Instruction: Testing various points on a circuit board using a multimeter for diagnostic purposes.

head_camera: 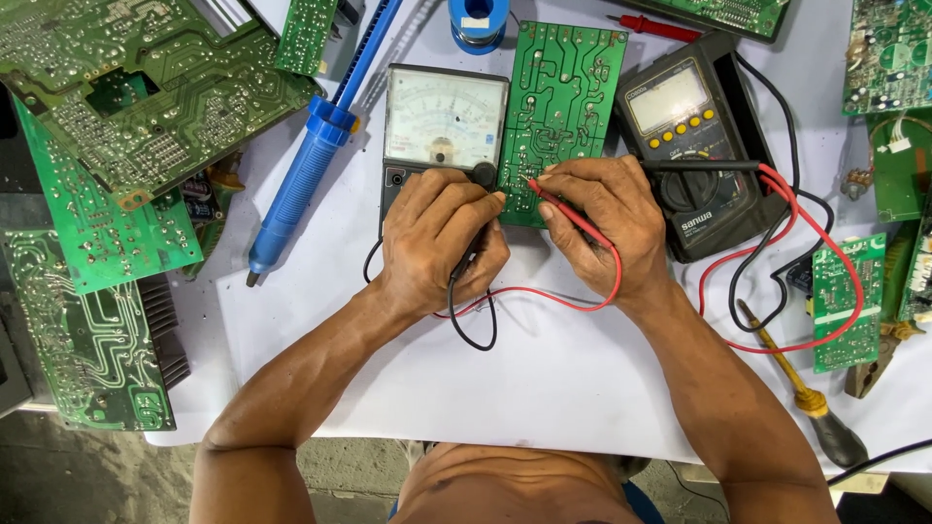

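Observation:
A green circuit board [561, 107] lies solder side up on the white table [544, 369], between an analog meter [444, 121] and a black digital multimeter [691, 136]. My right hand [607, 228] pinches a red test probe [563, 209] whose tip touches the board's lower edge. My left hand [439, 243] grips a black test probe [470, 260] against the board's lower left corner, over the analog meter's base. Red and black leads [544, 296] loop beneath both hands toward the digital multimeter.
A blue desoldering pump [311, 165] lies left of the analog meter. Several green circuit boards [107, 175] are stacked at the left; more boards [847, 301] sit at the right. A yellow-handled screwdriver [796, 383], a solder spool [478, 21] and pliers [879, 359] lie around.

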